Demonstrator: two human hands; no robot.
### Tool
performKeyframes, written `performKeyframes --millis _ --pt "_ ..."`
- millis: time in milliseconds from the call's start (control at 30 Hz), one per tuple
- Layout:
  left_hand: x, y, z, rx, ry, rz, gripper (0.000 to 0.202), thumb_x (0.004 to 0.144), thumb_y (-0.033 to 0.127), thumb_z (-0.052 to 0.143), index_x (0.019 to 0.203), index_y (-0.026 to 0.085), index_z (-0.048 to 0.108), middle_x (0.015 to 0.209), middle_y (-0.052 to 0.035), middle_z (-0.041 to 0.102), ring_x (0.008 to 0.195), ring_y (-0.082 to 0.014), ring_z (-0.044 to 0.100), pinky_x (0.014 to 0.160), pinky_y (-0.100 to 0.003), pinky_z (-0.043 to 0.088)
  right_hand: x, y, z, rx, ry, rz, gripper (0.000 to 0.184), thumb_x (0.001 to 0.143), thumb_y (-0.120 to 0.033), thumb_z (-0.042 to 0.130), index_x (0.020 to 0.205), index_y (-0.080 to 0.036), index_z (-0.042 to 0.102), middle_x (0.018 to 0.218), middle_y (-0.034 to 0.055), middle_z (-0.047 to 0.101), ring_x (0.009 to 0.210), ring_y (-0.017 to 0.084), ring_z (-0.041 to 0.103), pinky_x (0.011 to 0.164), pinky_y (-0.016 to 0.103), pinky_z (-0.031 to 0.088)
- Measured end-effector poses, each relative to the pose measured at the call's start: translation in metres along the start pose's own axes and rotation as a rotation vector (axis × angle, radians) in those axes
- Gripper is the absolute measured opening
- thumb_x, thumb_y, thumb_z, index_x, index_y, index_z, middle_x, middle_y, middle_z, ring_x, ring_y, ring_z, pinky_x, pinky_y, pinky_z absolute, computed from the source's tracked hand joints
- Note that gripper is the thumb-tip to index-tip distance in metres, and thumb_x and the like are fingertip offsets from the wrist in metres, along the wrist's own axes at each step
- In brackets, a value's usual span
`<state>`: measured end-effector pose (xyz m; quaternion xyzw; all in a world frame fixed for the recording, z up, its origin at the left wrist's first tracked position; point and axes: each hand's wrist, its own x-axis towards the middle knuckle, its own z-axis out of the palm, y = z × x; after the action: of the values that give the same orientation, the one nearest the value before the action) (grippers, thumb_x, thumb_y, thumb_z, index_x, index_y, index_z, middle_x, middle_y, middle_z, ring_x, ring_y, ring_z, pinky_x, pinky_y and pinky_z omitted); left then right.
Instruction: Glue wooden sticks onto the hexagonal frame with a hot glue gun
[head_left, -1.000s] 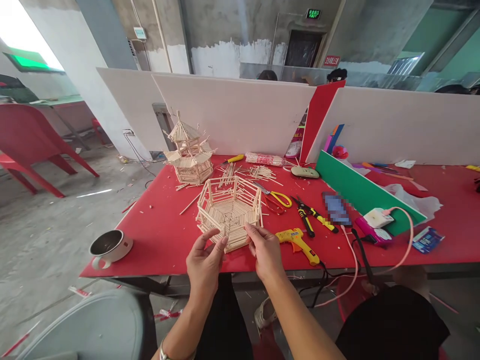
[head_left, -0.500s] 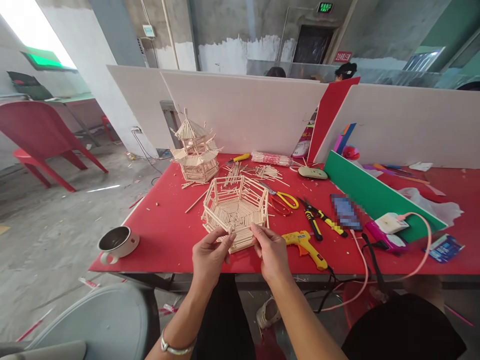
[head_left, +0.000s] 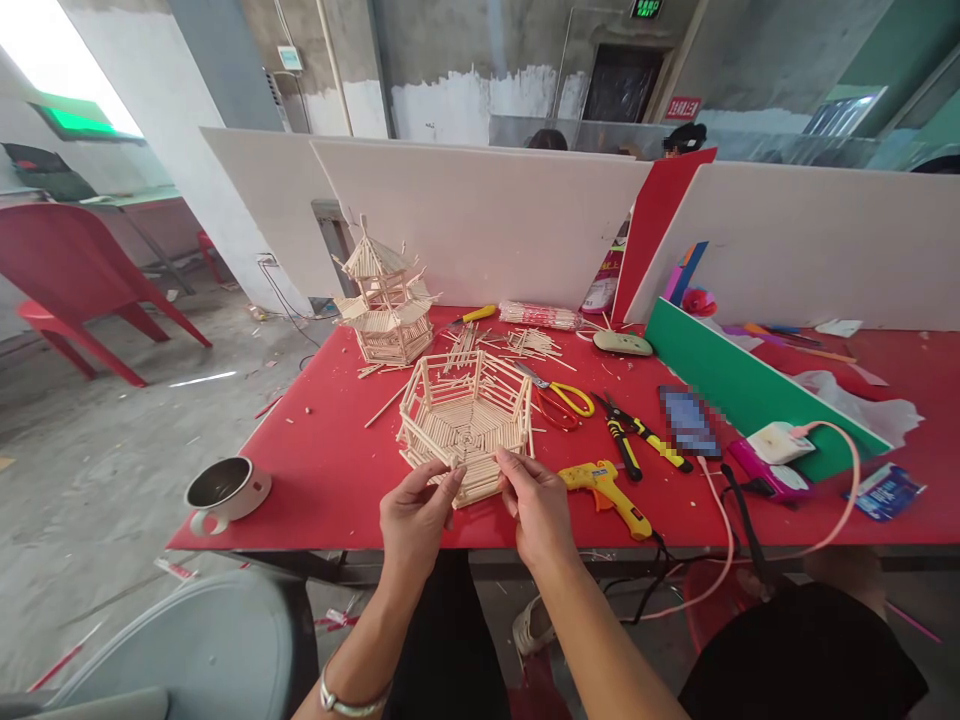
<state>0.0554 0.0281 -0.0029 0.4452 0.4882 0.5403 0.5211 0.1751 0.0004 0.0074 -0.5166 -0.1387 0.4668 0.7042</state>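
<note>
On the red table sits a hexagonal base built of thin wooden sticks [head_left: 469, 435], with a low stick railing round its sides. My left hand [head_left: 420, 510] is closed in a pinch at the base's near left corner. At the near right corner my right hand [head_left: 536, 495] pinches too. A thin wooden stick seems to span between the two sets of fingertips along the near side; my fingers partly hide it. Just right of my right hand lies a yellow glue gun [head_left: 607, 492]. Behind the base stands a stick pagoda [head_left: 382, 300] with tiered roofs.
Loose sticks [head_left: 536, 345], scissors [head_left: 570, 398], pliers [head_left: 630, 430] and a phone [head_left: 688, 422] lie around the base. A mug [head_left: 229, 490] stands near the left edge. Cables [head_left: 724, 520] hang over the front edge at right. White boards [head_left: 480, 220] close off the back.
The view has shifted slightly, so most things sit a little further left. Both hands keep their pinches at the near side of the base.
</note>
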Motion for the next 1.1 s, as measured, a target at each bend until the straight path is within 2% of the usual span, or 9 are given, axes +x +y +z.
performKeyframes --millis 367,1100 --pt "0.0001 0.002 0.0004 0.02 -0.014 -0.006 0.035 0.065 0.042 0.084 0.082 0.014 0.07 0.041 0.0063 0.05 0.035 -0.005 0.04 0.038 -0.017 0.031 0.0022 0.0005 -0.0002 -0.015 -0.026 -0.031 0.038 0.061 -0.05 0.081 0.063 -0.016 0.065 0.049 -0.0065 0.046 0.041 0.003 0.029 0.039 0.021 0.021" --pt "0.0025 -0.0044 -0.0021 0.002 -0.03 -0.005 0.035 0.064 0.039 0.084 0.085 0.014 0.072 0.046 0.0051 0.053 0.037 -0.0054 0.042 0.039 -0.018 0.031 0.001 0.0038 0.0 0.003 -0.006 -0.015 0.037 0.06 -0.048 0.082 0.063 -0.016 0.066 0.05 -0.0063 0.045 0.041 0.003 0.029 0.038 0.021 0.021"
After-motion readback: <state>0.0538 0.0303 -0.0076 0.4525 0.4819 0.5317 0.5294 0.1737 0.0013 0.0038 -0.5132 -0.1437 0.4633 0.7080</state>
